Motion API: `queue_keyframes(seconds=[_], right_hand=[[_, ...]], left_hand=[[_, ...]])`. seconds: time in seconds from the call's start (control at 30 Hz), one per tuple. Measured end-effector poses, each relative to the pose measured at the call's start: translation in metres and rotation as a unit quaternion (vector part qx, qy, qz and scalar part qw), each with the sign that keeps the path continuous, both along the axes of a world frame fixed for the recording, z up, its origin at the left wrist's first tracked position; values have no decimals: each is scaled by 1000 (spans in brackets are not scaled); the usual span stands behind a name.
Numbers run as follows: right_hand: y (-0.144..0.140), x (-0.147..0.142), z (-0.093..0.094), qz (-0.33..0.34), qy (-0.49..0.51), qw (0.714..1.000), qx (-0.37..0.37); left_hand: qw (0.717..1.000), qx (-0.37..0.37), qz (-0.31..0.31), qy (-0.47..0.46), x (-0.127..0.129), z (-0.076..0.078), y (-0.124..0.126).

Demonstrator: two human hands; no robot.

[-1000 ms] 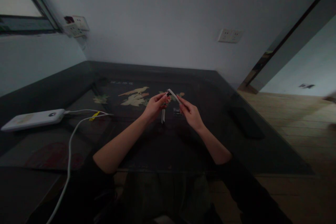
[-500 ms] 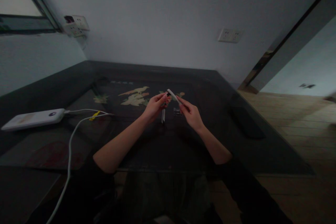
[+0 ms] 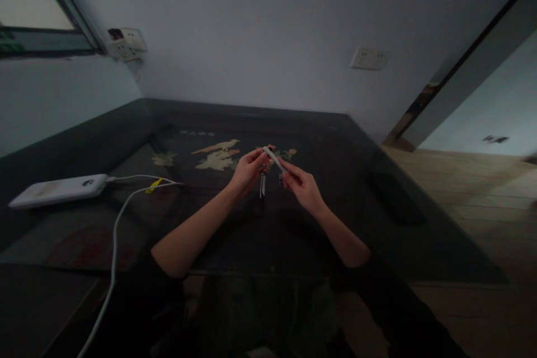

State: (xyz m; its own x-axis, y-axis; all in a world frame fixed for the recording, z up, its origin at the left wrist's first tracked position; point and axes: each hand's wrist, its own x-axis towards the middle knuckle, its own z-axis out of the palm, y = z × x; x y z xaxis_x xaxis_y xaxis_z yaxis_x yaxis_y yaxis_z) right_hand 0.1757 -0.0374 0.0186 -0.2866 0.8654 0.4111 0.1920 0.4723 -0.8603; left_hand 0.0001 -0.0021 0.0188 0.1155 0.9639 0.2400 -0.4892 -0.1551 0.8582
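A slim, pale, slightly bent strip slants between my two hands above the dark table. My right hand is closed on its lower end, thumb and fingers pinched together. At the upper end, my left hand is closed in a pinch, its fingertips right by the strip's tip. What the left fingers hold is too small and dark to make out. Under the left hand two thin white strips show side by side. A small shiny object is partly hidden behind my right fingers.
The dark table bears a bird-and-flower picture. A white power bank lies at left, its white cable running toward me past a yellow tag. A flat black object lies at right. A wall closes off the back.
The pale strip's upper end has come down and slightly left, against the left fingertips. My right hand has shifted slightly left, covering more of the small shiny object.
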Motion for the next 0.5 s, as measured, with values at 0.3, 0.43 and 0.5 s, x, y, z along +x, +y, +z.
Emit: queue_keyframes(seconds=[0.3,0.43,0.5], right_hand=[[6,2,-6,-26,-13,998,58],[8,3,-7,-47,-20,996,68],[9,3,-8,-53,-22,996,72]], left_hand=[[999,-28,-5,-19,1,2,-2],[999,-31,4,-24,1,0,-1],[999,-32,3,-26,1,-1,0]])
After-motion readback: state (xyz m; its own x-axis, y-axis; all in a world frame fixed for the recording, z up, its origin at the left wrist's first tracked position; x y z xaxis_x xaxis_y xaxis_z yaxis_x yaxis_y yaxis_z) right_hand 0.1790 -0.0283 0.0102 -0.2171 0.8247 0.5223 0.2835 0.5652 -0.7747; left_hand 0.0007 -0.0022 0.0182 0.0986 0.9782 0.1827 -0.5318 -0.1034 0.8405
